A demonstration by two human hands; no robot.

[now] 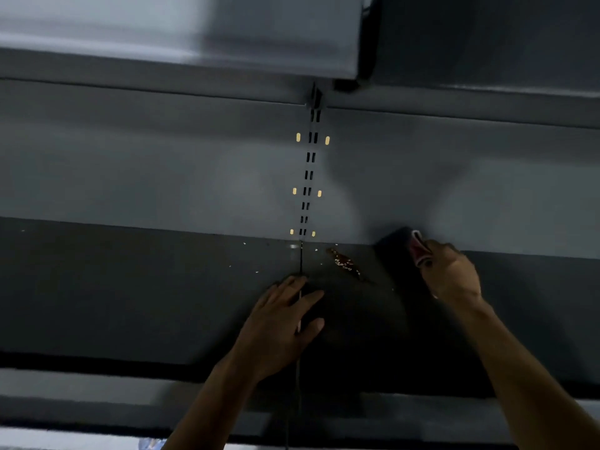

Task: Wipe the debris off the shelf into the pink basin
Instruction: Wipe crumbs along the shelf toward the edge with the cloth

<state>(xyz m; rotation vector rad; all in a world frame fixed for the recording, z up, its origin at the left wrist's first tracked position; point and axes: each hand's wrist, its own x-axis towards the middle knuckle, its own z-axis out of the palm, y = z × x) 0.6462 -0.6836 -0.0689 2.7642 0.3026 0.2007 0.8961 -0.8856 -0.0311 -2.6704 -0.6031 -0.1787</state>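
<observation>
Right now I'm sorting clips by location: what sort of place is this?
Likely a shop or stockroom: a grey metal shelf, a slotted upright in the back panel, another shelf overhead. The right hand grips a wiper near debris.

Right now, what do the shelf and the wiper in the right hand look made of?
Shelf: looks like painted sheet metal, matte dark grey; the slotted upright behind it suggests steel racking. Wiper, gripped by the right hand: probably soft cloth, red and white folded edge, but blurred, so unsure.
</observation>
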